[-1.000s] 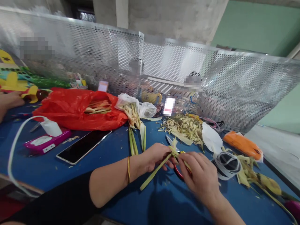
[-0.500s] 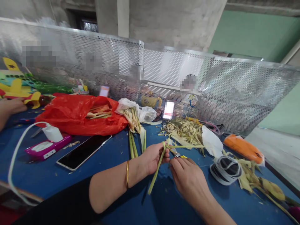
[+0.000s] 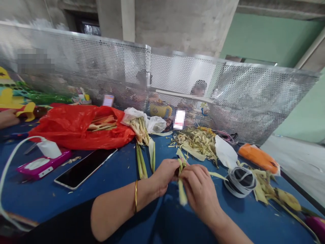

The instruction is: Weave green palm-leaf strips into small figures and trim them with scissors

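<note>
A knotted pale green husk strip (image 3: 181, 184) is pinched between my two hands in the middle of the table. My left hand (image 3: 166, 174), gold bangle at its wrist, has its fingers closed around the knot from the left. From the right, my right hand (image 3: 199, 186) presses its curled fingers against the same strip. One blurred end hangs down between the hands; another end sticks out to the right behind my right knuckles. The fingertips are partly hidden, so whether a small tool is also in my right hand does not show.
Husk shreds (image 3: 199, 142) are heaped beyond my hands. At left lie a phone (image 3: 86, 168), a purple power strip (image 3: 42, 166) and a red plastic bag (image 3: 73, 127) with husks. On the right are a white-edged coil (image 3: 240, 183) and an orange packet (image 3: 259, 158). A perforated metal screen (image 3: 182, 74) stands behind.
My right hand has moved up against my left hand and onto the strip. The silver tool with yellow that showed at its fingertips is out of sight. The view has shifted slightly.
</note>
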Available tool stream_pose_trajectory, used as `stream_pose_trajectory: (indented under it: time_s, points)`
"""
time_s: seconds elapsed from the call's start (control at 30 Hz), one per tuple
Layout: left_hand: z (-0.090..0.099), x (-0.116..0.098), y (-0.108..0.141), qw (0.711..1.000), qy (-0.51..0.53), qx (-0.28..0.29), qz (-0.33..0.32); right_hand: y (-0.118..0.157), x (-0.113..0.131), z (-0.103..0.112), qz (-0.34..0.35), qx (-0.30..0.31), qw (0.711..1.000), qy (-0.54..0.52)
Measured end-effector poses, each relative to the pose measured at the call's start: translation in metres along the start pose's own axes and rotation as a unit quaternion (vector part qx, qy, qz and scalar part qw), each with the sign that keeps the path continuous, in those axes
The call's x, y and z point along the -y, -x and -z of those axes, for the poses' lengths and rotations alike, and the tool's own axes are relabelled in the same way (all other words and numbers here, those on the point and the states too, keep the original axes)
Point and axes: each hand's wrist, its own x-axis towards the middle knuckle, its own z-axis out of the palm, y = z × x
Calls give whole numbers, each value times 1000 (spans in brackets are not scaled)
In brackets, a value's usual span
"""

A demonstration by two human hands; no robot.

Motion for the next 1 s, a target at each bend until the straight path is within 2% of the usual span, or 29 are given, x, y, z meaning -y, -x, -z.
stream_pose_trajectory:
  time_s: [0.07, 0.27, 0.37, 0.47, 0.53, 0.57, 0.63, 0.7, 0.73, 0.8, 1.0]
  points:
    - [1, 0, -1, 1000, 19, -13, 7, 0, -3, 2, -6, -3, 1000, -12]
    - [-2, 2, 1, 996, 88, -6, 23, 0, 1, -6, 88, 106, 987, 80]
    - [-2, 2, -1, 996, 84, -6, 29, 0, 4, -6, 92, 103, 987, 84]
    - [0, -1, -1, 998, 64, -19, 14, 1, 0, -2, 2, 11, 1000, 4]
    - [0, -4, 0, 999, 37, -11, 1, 2, -7, 0, -113, -68, 989, -65]
    - [0, -5, 1, 1000, 19, -2, -2, 3, -11, 0, -182, -86, 975, -98]
    - [0, -8, 2, 999, -27, 19, 0, 5, -22, -2, -311, -65, 932, -175]
    - [0, -9, 3, 997, -71, 34, -3, 7, -31, -5, -397, -9, 878, -266]
    - [0, -9, 2, 995, -90, 39, -4, 8, -35, -7, -418, 13, 856, -302]
    - [0, -8, 1, 992, -121, 39, -6, 9, -39, -9, -437, 21, 834, -337]
    - [2, -8, 0, 989, -138, 50, -3, 9, -37, -16, -456, -29, 824, -335]
